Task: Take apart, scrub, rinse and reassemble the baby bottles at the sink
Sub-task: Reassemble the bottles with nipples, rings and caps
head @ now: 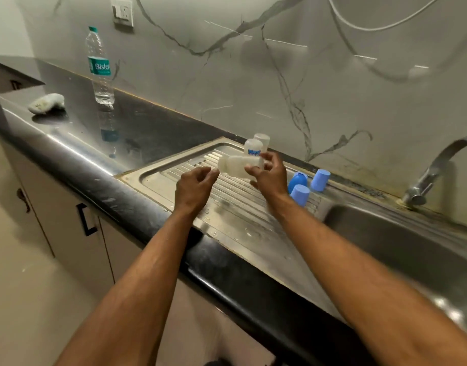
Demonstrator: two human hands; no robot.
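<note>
My right hand [269, 175] grips a clear baby bottle body [237, 166] held sideways above the steel drainboard [174, 178]. My left hand [194, 186] hovers just left of the bottle's end with loosely curled fingers and holds nothing. Behind them two more clear bottle bodies stand on the drainboard, one with blue print [252, 147] and one at the back [262, 140]. Three blue caps [300, 194] [320, 179] [297, 179] sit to the right of my right hand.
The sink basin [401, 241] lies at the right, with a curved steel tap [432, 170] behind it. A plastic water bottle [100, 67] and a pale scrubbing pad [46, 103] stand on the dark counter [137, 130] at the left. Cabinet doors below.
</note>
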